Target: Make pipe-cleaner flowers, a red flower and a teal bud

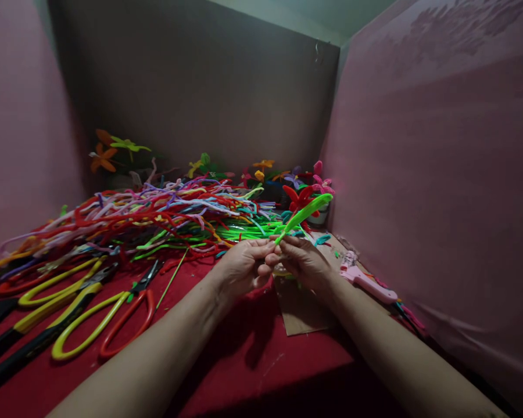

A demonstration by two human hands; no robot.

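Observation:
My left hand (244, 264) and my right hand (303, 262) meet above the red table (253, 354), fingers pinched together on the lower end of a bright green pipe-cleaner loop (305, 213). The loop slants up and to the right from my fingertips, shaped like a long narrow leaf. Both hands are closed around its stem. A big heap of mixed-colour pipe cleaners (157, 215) lies just beyond my hands.
Scissors with yellow and red handles (96, 316) lie at the left front. A pink glue gun (366, 281) rests at the right on brown cardboard (303, 313). Finished pipe-cleaner flowers (303, 188) stand along the back wall. Pink panels close in both sides.

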